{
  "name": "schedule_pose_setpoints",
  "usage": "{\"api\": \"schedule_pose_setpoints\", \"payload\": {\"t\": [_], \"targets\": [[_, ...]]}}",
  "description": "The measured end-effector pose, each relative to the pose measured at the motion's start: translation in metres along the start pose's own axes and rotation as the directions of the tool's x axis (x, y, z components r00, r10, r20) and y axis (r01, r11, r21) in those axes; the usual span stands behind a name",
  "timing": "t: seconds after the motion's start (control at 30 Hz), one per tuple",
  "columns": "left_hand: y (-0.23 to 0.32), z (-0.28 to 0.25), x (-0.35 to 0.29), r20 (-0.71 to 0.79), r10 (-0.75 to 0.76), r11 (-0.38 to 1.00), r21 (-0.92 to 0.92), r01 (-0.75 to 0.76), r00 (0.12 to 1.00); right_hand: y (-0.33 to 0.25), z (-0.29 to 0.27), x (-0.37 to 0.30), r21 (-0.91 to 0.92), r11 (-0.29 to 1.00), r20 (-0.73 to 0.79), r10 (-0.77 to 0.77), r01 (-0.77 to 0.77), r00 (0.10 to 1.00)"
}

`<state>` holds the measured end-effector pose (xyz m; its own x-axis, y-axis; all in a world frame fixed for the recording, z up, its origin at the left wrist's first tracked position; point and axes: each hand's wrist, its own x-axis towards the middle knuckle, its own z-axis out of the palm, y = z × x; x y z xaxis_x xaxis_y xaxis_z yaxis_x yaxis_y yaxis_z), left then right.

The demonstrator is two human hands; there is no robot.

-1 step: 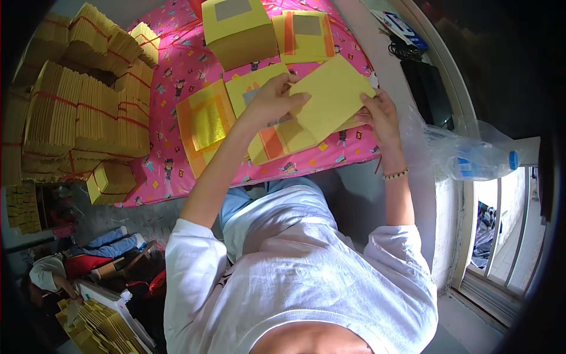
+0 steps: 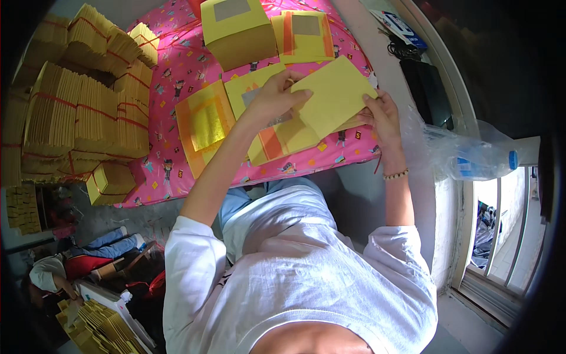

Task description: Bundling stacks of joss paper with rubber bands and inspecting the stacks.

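Both my hands hold a plain yellow sheet of joss paper (image 2: 335, 97) tilted above the table. My left hand (image 2: 276, 99) pinches its left edge, thumb on top. At the right edge, my right hand (image 2: 382, 111) grips it between thumb and fingers. Underneath lies a stack of yellow joss paper with orange bands and silver patches (image 2: 277, 143), partly hidden by my left hand and the sheet. Left of that is another stack with a gold foil square (image 2: 207, 128). Whether one sheet or several are in my hands, I cannot tell.
A tall yellow paper block (image 2: 242, 44) and a banded stack (image 2: 312, 44) stand farther back on the pink patterned cloth (image 2: 171, 88). Tied bundles (image 2: 88, 112) pile up at left. At right is a plastic bottle (image 2: 480, 165). A person (image 2: 53, 274) handles yellow papers at lower left.
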<state>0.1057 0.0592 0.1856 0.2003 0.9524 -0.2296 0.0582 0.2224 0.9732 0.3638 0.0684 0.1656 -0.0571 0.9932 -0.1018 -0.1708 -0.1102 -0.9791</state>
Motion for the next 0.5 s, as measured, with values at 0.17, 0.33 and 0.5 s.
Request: {"api": "schedule_pose_setpoints", "payload": {"t": [0.17,0.33,0.5], "targets": [[-0.024,0.018,0.055,-0.091,0.251,0.95,0.213,-0.227,0.964,0.02,-0.022,0.006,-0.058,0.998,-0.129,-0.043,0.036,0.991],[-0.042,0.035,0.073,-0.078,0.222,0.929,0.32,-0.186,0.972,0.047,-0.04,0.013,-0.128,0.992,-0.184,-0.015,-0.009,0.983],[-0.055,0.04,0.08,-0.106,0.251,0.859,0.482,-0.171,0.962,0.063,-0.04,0.014,-0.135,0.991,-0.2,-0.031,0.003,0.979]]}}
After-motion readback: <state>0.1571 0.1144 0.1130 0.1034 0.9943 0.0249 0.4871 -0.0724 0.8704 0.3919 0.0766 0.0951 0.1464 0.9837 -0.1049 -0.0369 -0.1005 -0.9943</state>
